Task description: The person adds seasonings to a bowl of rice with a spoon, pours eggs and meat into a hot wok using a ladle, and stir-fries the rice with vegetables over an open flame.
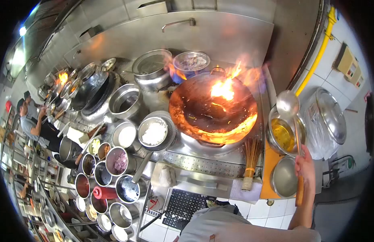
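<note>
Wide, round, dark-metal wok [191, 97] sits at centre; bright orange flames [222, 89] burn inside it and along its near-right wall. Judged: heating done, cooking under way, not finished; contents not identifiable. Right-hand grip [304, 163] closed round the wooden handle of a long steel ladle [288, 103], its bowl at the far side of a round steel pot [270, 133] of yellow liquid; rim contact cannot be told. Left hand out of view. Edges: that pot crowds the right, a tied bamboo brush [250, 161] the near right. Open room: above the perforated steel worktop [195, 163] strip, near side.
</note>
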### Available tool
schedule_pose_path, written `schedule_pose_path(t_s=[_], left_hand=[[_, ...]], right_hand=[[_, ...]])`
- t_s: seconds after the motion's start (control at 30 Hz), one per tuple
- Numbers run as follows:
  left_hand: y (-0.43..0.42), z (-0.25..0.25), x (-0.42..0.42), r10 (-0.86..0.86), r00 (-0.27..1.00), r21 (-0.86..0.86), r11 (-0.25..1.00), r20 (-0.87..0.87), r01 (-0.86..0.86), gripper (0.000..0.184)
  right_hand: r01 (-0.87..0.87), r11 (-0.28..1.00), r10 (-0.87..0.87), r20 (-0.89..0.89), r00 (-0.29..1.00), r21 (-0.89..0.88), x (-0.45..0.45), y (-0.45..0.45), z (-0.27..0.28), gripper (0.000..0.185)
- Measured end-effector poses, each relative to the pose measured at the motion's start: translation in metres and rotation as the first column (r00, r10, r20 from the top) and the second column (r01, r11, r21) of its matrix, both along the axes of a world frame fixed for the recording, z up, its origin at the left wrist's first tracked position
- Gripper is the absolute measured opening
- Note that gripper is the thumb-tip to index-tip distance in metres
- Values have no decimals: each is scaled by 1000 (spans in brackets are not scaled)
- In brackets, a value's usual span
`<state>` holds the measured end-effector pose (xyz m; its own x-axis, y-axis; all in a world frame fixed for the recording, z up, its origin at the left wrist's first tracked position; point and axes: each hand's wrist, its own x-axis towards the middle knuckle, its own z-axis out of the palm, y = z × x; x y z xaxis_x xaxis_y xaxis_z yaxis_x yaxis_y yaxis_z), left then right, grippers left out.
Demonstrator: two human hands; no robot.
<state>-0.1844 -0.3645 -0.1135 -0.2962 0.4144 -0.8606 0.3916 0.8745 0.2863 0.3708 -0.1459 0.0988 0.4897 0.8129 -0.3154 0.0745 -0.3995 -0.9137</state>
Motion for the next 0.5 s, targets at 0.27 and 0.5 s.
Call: schedule_pose_path(t_s=[0.27,0.5], left_hand=[[-80,-35,-30,16,995,-51,999,99,-11,51],[-189,-70,-83,-69,981,-151,984,182,97,53]], right_hand=[[-133,957,25,382,924,258,-52,-10,-43,53],[-472,836,142,720,679,281,-125,125,-116,40]])
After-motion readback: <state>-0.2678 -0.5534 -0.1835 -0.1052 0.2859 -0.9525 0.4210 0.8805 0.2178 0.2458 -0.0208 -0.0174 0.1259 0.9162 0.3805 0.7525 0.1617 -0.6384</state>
